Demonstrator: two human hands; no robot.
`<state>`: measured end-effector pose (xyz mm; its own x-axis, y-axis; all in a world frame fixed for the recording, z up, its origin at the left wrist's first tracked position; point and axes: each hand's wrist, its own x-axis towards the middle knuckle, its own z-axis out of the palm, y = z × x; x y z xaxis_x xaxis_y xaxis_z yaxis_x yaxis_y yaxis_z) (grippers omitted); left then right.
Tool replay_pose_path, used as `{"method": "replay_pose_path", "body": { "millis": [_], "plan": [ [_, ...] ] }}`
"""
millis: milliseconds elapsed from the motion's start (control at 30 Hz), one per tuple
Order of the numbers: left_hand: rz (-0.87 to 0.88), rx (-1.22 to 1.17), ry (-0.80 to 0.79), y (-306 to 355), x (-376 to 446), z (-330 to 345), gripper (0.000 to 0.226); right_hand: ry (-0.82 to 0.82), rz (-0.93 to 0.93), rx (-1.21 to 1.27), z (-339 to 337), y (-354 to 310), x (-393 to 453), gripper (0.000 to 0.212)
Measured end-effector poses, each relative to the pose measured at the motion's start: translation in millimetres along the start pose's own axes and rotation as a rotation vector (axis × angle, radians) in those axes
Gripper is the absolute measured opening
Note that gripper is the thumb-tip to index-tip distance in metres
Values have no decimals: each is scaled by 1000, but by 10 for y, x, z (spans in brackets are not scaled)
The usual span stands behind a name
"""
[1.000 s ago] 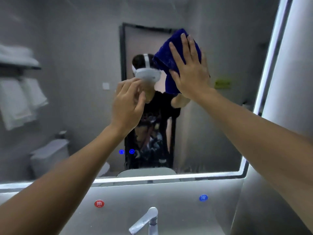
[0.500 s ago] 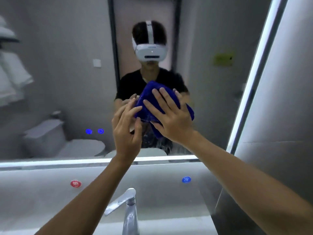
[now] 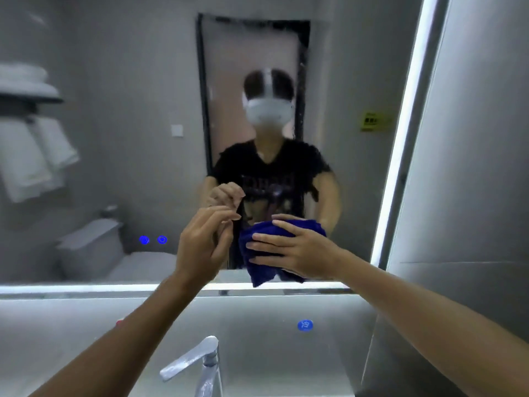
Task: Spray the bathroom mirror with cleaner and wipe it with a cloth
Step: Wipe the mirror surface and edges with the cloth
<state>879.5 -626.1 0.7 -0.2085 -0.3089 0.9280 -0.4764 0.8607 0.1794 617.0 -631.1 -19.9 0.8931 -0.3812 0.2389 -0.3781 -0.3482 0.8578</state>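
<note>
Your right hand (image 3: 300, 250), fingers straight, presses a blue cloth (image 3: 264, 272) against the bathroom mirror (image 3: 128, 138) near its lower edge. Your left hand (image 3: 200, 247) hovers beside it, loosely curled, empty. Wipe in even, overlapping strokes; haze shows higher up.

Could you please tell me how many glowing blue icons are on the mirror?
2: a left icon and a right icon, side by side low on the mirror, just left of the left hand. Others may be hidden.

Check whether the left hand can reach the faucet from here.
Probably yes. The left hand holds nothing, and the faucet sits just below its forearm with nothing between them.
</note>
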Motion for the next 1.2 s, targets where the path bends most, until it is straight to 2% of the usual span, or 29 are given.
{"method": "replay_pose_path", "body": {
  "millis": [167, 300, 367, 467, 567, 667, 767, 1033, 1133, 1200],
  "plan": [
    [66, 7, -45, 285, 792, -122, 9, 114, 284, -94, -469, 879, 39, 48],
    [128, 27, -66, 418, 1332, -242, 6, 246, 634, -200, -824, 1664, -2, 52],
    [165, 80, -82, 412, 1519, -293, 7, 260, 794, -227, -939, 1980, -67, 55],
    [217, 139, -33, 372, 1703, -333, 15, 259, 1011, -208, -1075, 2256, -159, 59],
    [240, 138, 63, 339, 1718, -296, 28, 296, 1131, -210, -1059, 2195, -113, 58],
    [291, 231, 91, 246, 1575, -143, 34, 368, 1145, -211, -905, 1900, -64, 57],
    [314, 335, 78, 143, 1388, 31, 41, 352, 1065, -185, -667, 1478, -183, 57],
    [314, 357, -78, 160, 1027, 295, 50, 328, 967, -92, -101, 321, -563, 46],
    [319, 365, -142, 161, 869, 350, 52, 271, 917, -86, 180, -175, -747, 48],
    [327, 360, -166, 185, 774, 368, 51, 206, 876, -92, 323, -427, -851, 57]
  ]
}}
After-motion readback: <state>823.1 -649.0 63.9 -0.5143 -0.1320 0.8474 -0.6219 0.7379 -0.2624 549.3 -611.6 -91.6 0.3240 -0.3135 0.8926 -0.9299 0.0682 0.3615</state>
